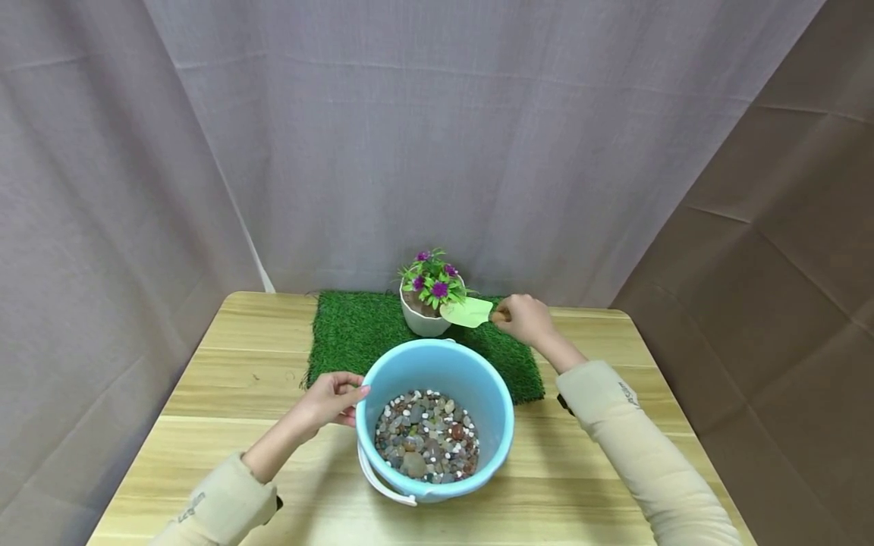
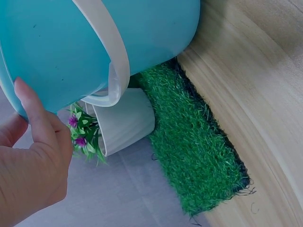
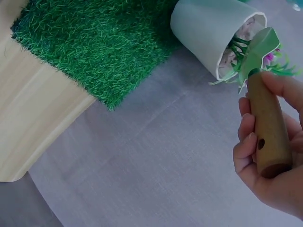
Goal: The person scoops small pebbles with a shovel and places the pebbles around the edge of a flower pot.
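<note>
A light-blue bucket (image 1: 503, 425) with pebbles (image 1: 426, 440) on its bottom stands on the table. My left hand (image 1: 334, 398) pinches its left rim between thumb and fingers. In the left wrist view the bucket's white handle (image 2: 110, 42) hangs down its side. My right hand (image 1: 527, 318) grips the wooden handle of a small pale-green trowel (image 1: 467, 312). The trowel's blade reaches over the right edge of a white flowerpot (image 1: 425, 324), which holds a plant with purple flowers (image 1: 437, 287). Whether the blade touches the pot or the plant, I cannot tell.
Under the flowerpot lies a green artificial grass mat (image 1: 355, 326), its front edge partly hidden by the bucket. The wooden table (image 1: 239, 364) ends at a grey curtain (image 1: 437, 152) behind. A brown cloth (image 1: 771, 303) hangs on the right.
</note>
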A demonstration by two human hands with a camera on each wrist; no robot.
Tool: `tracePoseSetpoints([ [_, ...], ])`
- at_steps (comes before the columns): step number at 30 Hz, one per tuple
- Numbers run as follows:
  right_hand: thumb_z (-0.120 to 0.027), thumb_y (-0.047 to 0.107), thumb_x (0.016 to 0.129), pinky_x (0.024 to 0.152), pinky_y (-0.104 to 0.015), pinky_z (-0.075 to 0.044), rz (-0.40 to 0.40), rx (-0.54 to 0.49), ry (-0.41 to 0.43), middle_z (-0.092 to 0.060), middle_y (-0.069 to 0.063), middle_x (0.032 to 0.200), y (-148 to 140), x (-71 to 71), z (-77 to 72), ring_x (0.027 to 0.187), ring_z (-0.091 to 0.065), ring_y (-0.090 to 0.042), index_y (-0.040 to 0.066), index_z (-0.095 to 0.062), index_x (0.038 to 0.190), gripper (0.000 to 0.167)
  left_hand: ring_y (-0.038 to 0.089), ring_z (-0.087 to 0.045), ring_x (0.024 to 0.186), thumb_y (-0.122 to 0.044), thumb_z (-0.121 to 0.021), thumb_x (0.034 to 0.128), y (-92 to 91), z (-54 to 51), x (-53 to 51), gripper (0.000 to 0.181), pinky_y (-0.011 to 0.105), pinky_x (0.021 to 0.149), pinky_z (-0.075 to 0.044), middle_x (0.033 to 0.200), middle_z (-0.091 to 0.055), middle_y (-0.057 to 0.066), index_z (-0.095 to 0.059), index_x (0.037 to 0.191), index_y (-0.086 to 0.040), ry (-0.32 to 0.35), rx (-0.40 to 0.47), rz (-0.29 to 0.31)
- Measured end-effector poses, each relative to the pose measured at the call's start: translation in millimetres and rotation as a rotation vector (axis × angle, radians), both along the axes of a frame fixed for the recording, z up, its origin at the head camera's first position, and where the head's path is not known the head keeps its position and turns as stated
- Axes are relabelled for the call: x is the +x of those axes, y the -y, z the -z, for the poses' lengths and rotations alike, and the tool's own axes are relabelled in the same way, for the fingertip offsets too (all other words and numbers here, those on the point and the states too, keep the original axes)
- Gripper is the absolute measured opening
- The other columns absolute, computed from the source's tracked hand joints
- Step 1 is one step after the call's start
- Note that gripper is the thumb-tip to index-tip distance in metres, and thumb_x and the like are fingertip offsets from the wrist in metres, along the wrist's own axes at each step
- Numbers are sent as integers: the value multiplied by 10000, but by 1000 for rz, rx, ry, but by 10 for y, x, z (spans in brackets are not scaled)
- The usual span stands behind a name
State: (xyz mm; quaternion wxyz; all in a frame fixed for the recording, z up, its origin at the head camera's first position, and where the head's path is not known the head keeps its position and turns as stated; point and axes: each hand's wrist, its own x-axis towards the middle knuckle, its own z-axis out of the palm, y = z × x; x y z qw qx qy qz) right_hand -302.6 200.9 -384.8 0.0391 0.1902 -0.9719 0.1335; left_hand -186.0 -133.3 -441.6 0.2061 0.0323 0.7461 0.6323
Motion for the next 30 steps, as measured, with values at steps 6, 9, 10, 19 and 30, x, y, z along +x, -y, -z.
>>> tracePoseSetpoints([
  [6, -655, 149, 864, 458, -192, -218, -18, -74, 76, -433, 13, 536, -81, 95, -32, 492, -294, -92, -26, -709, 895, 186, 68, -625, 614, -118, -539, 951, -8, 13, -10, 418, 262, 626, -630, 872, -649, 191, -448, 1226, 183, -5, 14, 5],
  [9, -669, 170, 866, 460, -184, -314, -43, -88, 92, -600, -37, 619, -124, 143, -43, 505, -386, -70, -28, -712, 964, 225, 66, -627, 610, -110, -537, 949, -7, 25, -14, 415, 261, 622, -629, 874, -651, 203, -446, 1220, 191, -7, 27, 8],
  [10, -672, 173, 865, 471, -184, -351, -54, -91, 91, -643, -53, 671, -137, 159, -49, 514, -413, -65, -28, -709, 988, 238, 67, -627, 609, -107, -538, 948, -6, 28, -15, 414, 261, 620, -629, 874, -651, 206, -446, 1218, 193, -6, 32, 9],
  [19, -668, 140, 866, 476, -175, -312, -130, -134, 96, -442, 33, 550, -189, 280, -111, 483, -326, -70, -27, -703, 991, 212, 64, -626, 609, -113, -539, 949, -11, 13, -6, 420, 261, 622, -629, 855, -653, 170, -444, 1223, 191, -5, 36, 8],
  [30, -695, 162, 841, 466, -166, -355, -150, -130, 79, -495, 37, 594, -147, 447, -152, 511, -375, -63, 9, -706, 1008, 227, 67, -632, 616, -119, -538, 951, 11, 23, -5, 426, 263, 628, -630, 885, -658, 199, -441, 1232, 187, 1, 29, 0],
])
